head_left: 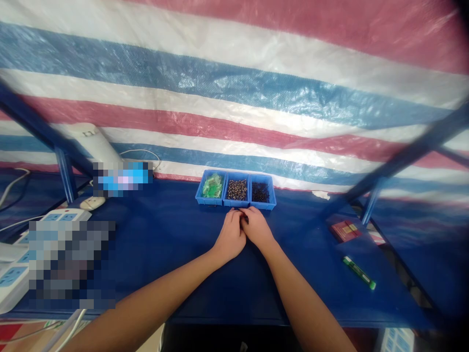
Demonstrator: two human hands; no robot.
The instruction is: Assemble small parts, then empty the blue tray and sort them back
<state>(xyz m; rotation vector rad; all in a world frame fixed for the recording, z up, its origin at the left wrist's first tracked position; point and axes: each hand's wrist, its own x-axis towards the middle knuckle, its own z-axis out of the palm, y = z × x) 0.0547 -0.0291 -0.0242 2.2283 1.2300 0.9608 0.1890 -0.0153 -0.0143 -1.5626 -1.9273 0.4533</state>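
Fingertips of the left hand (230, 235) and the right hand (257, 227) are being held together, bent, just in front of the middle bin (236, 203). Something dark is showing between them, but whether anything is being grasped, or which way it is pointing, cannot be told. Small dark and brassy pieces (237, 189) are being contained in the middle bin; green-tinted packets (212, 186) are being contained in the left bin (208, 201), directly to its left, and thin black pieces (260, 192) in the right bin (262, 206), directly to its right. The kinds are probably being separated to prevent mixing, and the bins placed centrally for easy reach by either hand. The row's long axis is running left to right across the counter (164, 288), with open tops facing up. Well right of the middle bin, a green tube (359, 273) is lying slantwise.
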